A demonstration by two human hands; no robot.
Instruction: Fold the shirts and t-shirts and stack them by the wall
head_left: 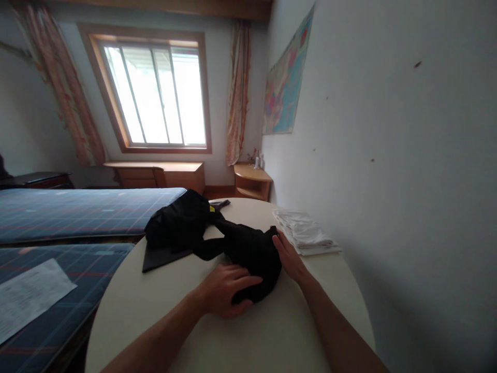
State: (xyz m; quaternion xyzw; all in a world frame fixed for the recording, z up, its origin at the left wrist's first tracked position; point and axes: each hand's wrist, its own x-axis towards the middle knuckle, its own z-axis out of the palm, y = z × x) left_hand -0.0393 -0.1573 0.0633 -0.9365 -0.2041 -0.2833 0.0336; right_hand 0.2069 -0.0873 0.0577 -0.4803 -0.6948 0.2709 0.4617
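Black cloth [254, 246] bunched on round table [267, 339], long axis slanting away leftward, between left hand [225, 290] at near edge and right hand [290, 259] along right edge, both touching; whether either clamps, cannot tell.

A bedroom, by its beds and furnishings.
Left of the round table [252, 344] lie two plaid mattresses [77, 212]; beyond the table are a wood-framed window [155, 93] with flowered curtains [238, 93], a low wooden cabinet [155, 178] and a corner shelf [252, 172]; a map [287, 83] hangs on the wall to its right.
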